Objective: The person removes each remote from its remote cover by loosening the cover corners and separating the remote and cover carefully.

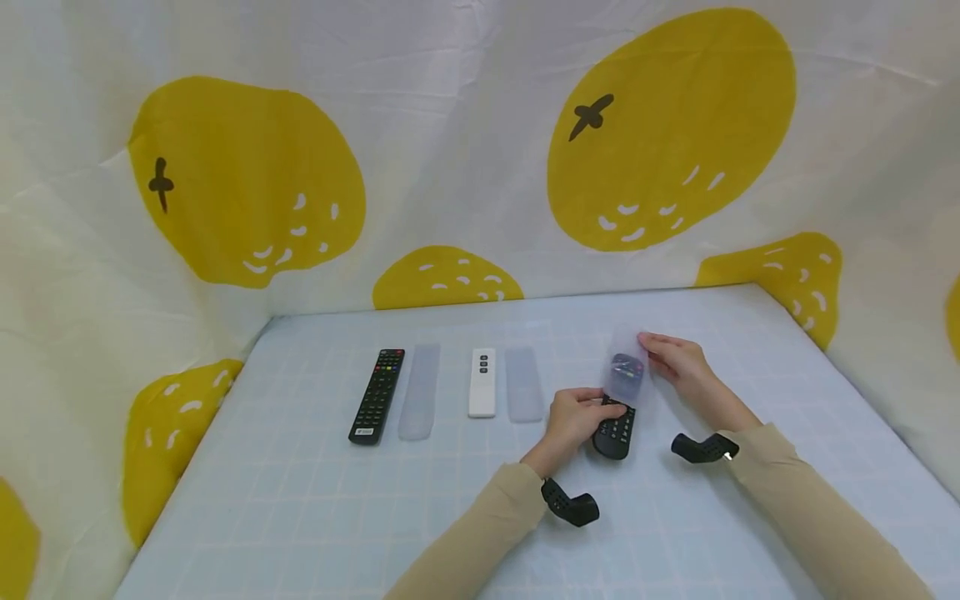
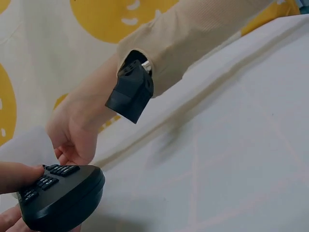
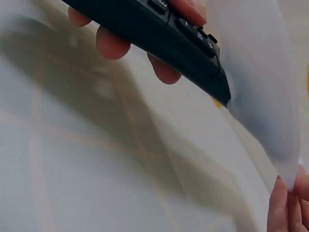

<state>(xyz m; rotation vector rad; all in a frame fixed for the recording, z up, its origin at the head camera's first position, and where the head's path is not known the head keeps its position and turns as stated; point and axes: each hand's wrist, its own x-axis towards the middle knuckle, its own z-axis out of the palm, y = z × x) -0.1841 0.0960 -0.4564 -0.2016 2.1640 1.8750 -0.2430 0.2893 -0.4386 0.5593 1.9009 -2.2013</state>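
Note:
My left hand (image 1: pixel 572 421) grips a black remote control (image 1: pixel 614 439), its thumb on the buttons and its fingers underneath. The remote's far end is inside a translucent plastic sleeve (image 1: pixel 611 382), while the near end with its keys sticks out. On the sleeve's right edge, my right hand (image 1: pixel 678 364) pinches the plastic between thumb and fingers. From the right wrist view, the remote (image 3: pixel 159 46) is held above the tabletop and the milky sleeve (image 3: pixel 260 72) covers its tip. The left wrist view shows the remote's rounded near end (image 2: pixel 72 198) close up.
Left of the hands lie a flat translucent sleeve (image 1: pixel 523 385), a white remote (image 1: pixel 482 383), another translucent sleeve (image 1: pixel 418 392) and a long black remote (image 1: pixel 377 397). They rest on a pale checked tablecloth (image 1: pixel 300 500). Behind hangs a white curtain (image 1: pixel 450 167) with yellow fruit shapes.

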